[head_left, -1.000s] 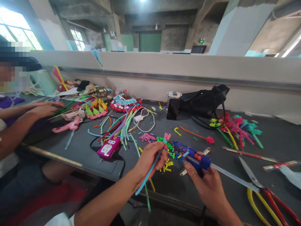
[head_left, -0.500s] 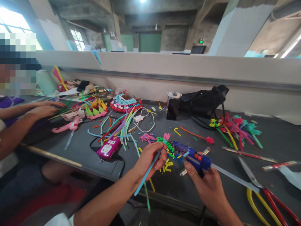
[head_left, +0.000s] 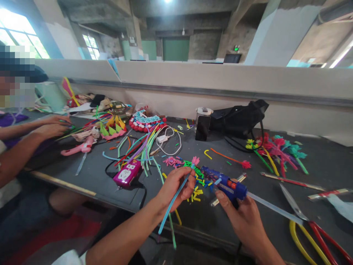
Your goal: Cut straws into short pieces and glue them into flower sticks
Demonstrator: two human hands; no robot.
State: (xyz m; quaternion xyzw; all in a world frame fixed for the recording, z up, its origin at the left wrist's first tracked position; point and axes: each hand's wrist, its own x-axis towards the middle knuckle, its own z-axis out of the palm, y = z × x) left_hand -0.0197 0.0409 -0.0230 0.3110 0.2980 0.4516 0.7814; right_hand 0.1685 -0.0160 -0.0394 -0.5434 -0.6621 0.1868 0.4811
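Between the closed fingers of my left hand is a light blue pipe cleaner, its long end slanting down toward me. A small pink tuft sits at its upper end, just above my fingertips. My right hand is wrapped round a blue hot glue gun, nozzle toward my left fingers. A clear glue stick sticks out of its back. Under and behind the hands lie short cut pieces in green, yellow and pink.
Scissors lie open at the right, near finished pipe-cleaner flowers. A magenta power box and long pipe cleaners are on the left. A phone leans on a jar before a black bag. A co-worker's hands work far left.
My hands and the glue gun are almost unmoved; the blue pipe cleaner's lower end has shifted slightly. At far left, the co-worker's head and hands have moved a little.
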